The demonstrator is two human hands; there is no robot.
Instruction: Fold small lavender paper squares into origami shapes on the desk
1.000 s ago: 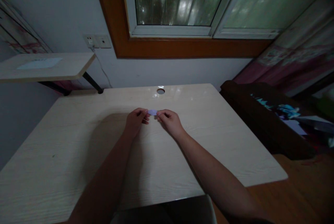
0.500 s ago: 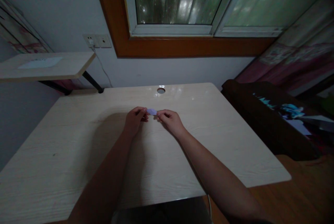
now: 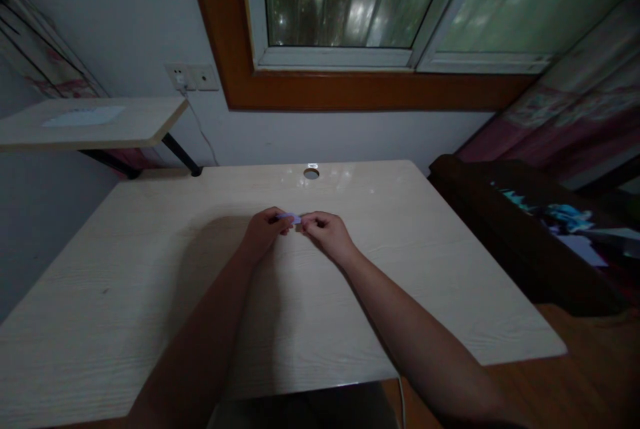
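A small pale purple piece of paper (image 3: 293, 218) is held between both my hands over the middle of a light wooden desk (image 3: 150, 269). My left hand (image 3: 263, 232) pinches its left end with curled fingers. My right hand (image 3: 324, 232) pinches its right end, fingers closed too. The paper shows only as a thin sliver between the fingertips; most of it is hidden by them. Both forearms reach in from the bottom of the view.
A round cable hole (image 3: 311, 173) sits near the desk's far edge under a window (image 3: 345, 2). A raised side shelf (image 3: 100, 124) stands at the left with a wall socket (image 3: 193, 76) beside it. Dark furniture with coloured papers (image 3: 550, 216) lies to the right.
My hands have drawn closer together, and the purple paper now shows less, looking flatter and thinner between the fingertips. The view has shifted slightly.
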